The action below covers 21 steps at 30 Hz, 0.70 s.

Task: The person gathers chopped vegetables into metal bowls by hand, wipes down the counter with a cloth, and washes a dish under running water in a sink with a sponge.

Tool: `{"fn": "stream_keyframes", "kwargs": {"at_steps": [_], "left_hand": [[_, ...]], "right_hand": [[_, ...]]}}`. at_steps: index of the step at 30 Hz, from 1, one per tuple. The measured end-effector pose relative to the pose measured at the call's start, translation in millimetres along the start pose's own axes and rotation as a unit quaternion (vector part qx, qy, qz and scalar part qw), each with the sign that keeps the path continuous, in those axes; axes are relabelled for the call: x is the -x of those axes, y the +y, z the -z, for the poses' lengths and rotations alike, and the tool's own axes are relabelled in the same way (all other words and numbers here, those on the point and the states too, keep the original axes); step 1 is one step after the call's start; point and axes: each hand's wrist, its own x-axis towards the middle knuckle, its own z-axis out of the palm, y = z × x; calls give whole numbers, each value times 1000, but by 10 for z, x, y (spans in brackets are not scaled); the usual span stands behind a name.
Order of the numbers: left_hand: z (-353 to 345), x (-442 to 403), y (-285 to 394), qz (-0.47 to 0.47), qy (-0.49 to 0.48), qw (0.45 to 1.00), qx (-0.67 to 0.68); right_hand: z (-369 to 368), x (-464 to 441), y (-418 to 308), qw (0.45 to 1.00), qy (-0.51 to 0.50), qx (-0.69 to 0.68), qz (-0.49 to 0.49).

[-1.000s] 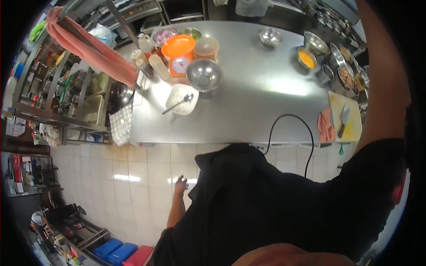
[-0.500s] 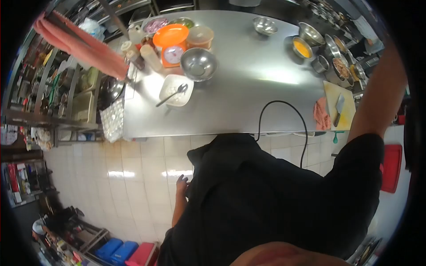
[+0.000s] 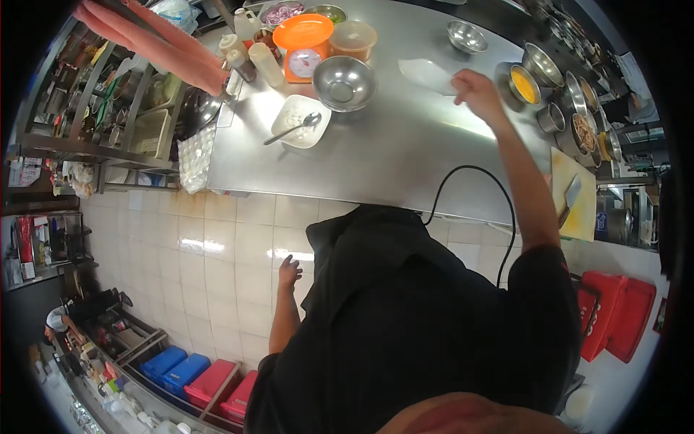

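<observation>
My right hand (image 3: 475, 95) is over the far right part of the steel table (image 3: 426, 159), its fingers closed on the edge of a thin, pale white sheet (image 3: 425, 74). The sheet's exact kind is unclear. My left hand (image 3: 290, 273) hangs low beside my body above the tiled floor, fingers apart and holding nothing. Left of the sheet stands a steel mixing bowl (image 3: 345, 84). A white square bowl (image 3: 293, 116) with white contents and a spoon (image 3: 300, 126) is nearer the table's front edge. Behind is a kitchen scale (image 3: 302, 65) with an orange pan (image 3: 303, 32).
Squeeze bottles (image 3: 266, 65) and a plastic tub (image 3: 353, 40) stand around the scale. To the right are a bowl of yellow liquid (image 3: 524, 85), several steel pans and a cutting board (image 3: 582, 210) with a knife (image 3: 571, 197). A black cable (image 3: 499, 192) loops over the table edge.
My right hand, earlier out of view beyond the right side, has come in over the table with the white sheet. My left hand's fingers have spread slightly. The camera view has shifted.
</observation>
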Motion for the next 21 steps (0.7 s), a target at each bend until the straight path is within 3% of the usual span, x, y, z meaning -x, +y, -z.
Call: {"fn": "stream_keyframes", "kwargs": {"at_steps": [2, 4, 6, 9, 10, 11, 12, 13, 14, 16, 21], "left_hand": [[-5, 106, -2, -9, 4, 1000, -10], [-69, 317, 60, -41, 25, 997, -53], [-87, 518, 42, -14, 25, 995, -92], [-94, 636, -434, 28, 44, 999, 4], [93, 403, -988, -134, -21, 975, -177], [222, 254, -1397, -338, 14, 827, -449], [253, 244, -1561, -489, 108, 659, -561], [183, 511, -1519, -265, 31, 899, -347], [75, 685, -1413, -143, 28, 964, -224], [-143, 975, -1182, -35, 47, 991, -124], [-528, 1337, -865, 16, 70, 994, -84]], "right_hand": [[-223, -300, 667, 995, 33, 87, 25], [-401, -576, 1378, 955, 119, 202, 183], [-502, -670, 1466, 939, 97, 313, 104], [-666, -927, 1848, 945, 119, 298, 57], [-692, -1033, 1877, 946, 124, 294, 53], [-698, -1131, 1915, 947, 130, 290, 48], [-710, -1222, 1970, 948, 134, 286, 41], [-721, -1341, 2038, 948, 117, 295, 29], [-715, -1491, 2102, 947, 99, 304, 18], [-725, -1695, 2195, 949, 102, 299, 15], [-885, -1783, 1679, 954, 227, 185, 71]]}}
